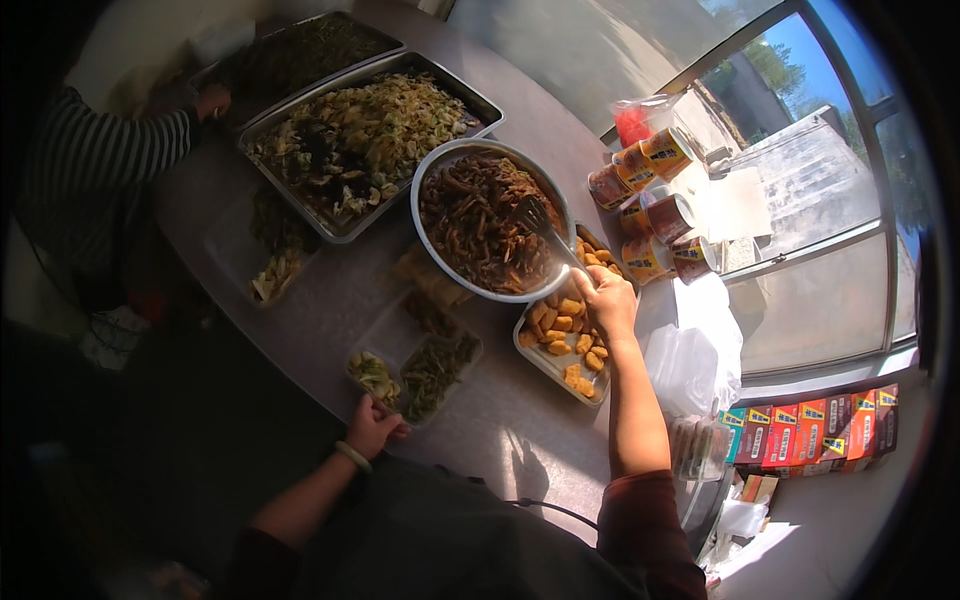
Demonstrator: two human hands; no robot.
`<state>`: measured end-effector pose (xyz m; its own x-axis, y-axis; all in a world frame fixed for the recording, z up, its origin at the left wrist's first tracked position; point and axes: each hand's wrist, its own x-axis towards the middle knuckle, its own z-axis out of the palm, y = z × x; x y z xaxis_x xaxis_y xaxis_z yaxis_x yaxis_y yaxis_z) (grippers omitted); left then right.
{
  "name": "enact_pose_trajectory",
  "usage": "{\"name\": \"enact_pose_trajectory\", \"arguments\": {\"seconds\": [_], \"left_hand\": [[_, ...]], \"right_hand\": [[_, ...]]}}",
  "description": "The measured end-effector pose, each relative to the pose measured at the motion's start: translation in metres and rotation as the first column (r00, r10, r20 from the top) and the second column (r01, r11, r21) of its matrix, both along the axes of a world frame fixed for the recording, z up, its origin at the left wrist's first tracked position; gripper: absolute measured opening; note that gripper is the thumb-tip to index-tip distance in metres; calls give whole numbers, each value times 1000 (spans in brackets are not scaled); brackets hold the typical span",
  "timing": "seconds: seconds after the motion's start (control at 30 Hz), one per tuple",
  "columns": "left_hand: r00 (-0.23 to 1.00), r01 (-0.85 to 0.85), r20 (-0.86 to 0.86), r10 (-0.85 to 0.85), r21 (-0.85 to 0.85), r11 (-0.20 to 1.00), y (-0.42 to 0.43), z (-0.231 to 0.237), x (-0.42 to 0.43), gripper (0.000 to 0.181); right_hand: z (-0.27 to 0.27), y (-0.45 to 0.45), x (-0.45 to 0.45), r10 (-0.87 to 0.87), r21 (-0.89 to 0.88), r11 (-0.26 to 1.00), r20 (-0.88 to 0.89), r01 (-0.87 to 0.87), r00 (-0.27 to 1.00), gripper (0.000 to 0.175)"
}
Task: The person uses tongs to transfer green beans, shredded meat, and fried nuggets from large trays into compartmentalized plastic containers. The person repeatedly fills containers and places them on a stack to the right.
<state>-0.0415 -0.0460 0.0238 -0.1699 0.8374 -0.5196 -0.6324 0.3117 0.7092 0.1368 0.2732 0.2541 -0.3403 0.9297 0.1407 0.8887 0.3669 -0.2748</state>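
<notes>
My right hand [606, 298] grips the handle of a slotted spatula [551, 238]. The spatula's head rests in a round metal bowl [429, 255] of dark shredded cooked food [480, 217]. At the table's near edge, my left hand [375, 426] holds the near rim of a clear compartment food container [471, 367]. Cabbage [373, 375], a green vegetable [437, 375] and some brown food [429, 313] lie in separate compartments of it. Below my right hand stands a metal tray [551, 364] of golden fried pieces [556, 324], partly hidden by the bowl and my arm.
A large metal tray [346, 234] of cooked cabbage stands beyond the bowl, with a tray of greens [300, 60] behind it. Another filled container [277, 277] sits left, near a person's striped sleeve [142, 142]. Paper cups [645, 206], plastic containers [681, 367] and boxes [814, 431] line the window side.
</notes>
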Motion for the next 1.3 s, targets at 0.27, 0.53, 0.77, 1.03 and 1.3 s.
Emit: {"name": "enact_pose_trajectory", "arguments": {"seconds": [0.27,0.53,0.77,1.03,1.3], "left_hand": [[999,36,-41,-36,-6,999,-1,4,-3,21],[998,38,-48,-38,-4,999,0,9,-4,23],[999,-6,-34,5,-30,1000,-1,8,0,23],[998,24,-63,-25,-22,999,-1,7,-2,24],[999,39,7,-39,-19,999,3,-1,-2,25]], "right_hand": [[7,-50,-10,244,-176,961,163,-215,956,34],[-69,-63,-51,483,-189,876,329,-445,812,36],[-60,-67,-44,448,-185,893,274,-411,851,37],[-41,-83,-45,347,-203,931,236,-303,908,37],[-10,-50,-29,32,3,999,-271,-32,962,35]]}}
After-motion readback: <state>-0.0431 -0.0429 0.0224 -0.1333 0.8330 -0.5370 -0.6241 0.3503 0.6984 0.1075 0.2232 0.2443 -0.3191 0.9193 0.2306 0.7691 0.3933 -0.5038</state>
